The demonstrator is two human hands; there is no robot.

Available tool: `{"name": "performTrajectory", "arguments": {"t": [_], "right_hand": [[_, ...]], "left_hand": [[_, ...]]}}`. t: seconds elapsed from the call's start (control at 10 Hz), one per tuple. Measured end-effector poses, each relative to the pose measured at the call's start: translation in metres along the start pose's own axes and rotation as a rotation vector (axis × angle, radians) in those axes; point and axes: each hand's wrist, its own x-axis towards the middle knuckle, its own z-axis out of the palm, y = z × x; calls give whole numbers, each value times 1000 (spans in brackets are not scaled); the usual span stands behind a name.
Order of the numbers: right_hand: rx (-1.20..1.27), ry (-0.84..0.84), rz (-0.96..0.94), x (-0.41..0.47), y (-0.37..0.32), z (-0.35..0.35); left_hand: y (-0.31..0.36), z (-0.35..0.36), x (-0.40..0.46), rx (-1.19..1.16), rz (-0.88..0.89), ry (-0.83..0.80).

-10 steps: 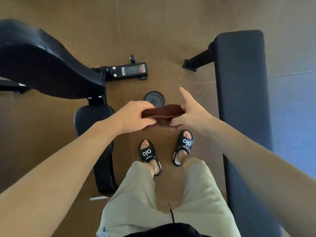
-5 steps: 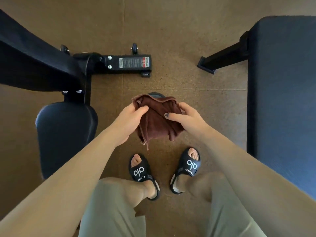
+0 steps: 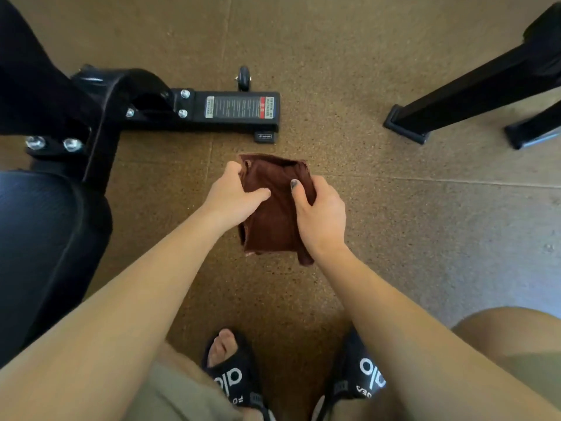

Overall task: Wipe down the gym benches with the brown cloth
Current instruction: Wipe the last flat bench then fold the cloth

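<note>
Cloth point(image 3: 274, 214) lengthwise away from body, between left hand point(image 3: 232, 199) and right hand point(image 3: 320, 214).

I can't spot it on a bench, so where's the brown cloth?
In the head view the brown cloth is mid-frame, held above the floor between the left hand and right hand, just nearer than the bench's labelled base bar.

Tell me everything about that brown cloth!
The brown cloth is dark reddish brown and looks soft, like a towel. It is folded into a rough rectangle, with layered edges showing at the top and one corner hanging lower at the bottom right. It is held up above the speckled floor. The left hand grips its left side and the right hand grips its right side.
</note>
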Motion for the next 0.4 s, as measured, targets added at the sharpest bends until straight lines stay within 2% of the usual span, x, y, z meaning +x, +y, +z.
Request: {"name": "performTrajectory", "arguments": {"t": [0.2,0.3,0.4], "right_hand": [[-362,115,-77,0,0,0],[-453,149,-138,-3,5,-2],[-374,90,-44,2,5,-9]], "left_hand": [[-4,1,16,371,143,73],[-11,-1,22,407,152,41],[-15,-6,20,463,152,27]]}}
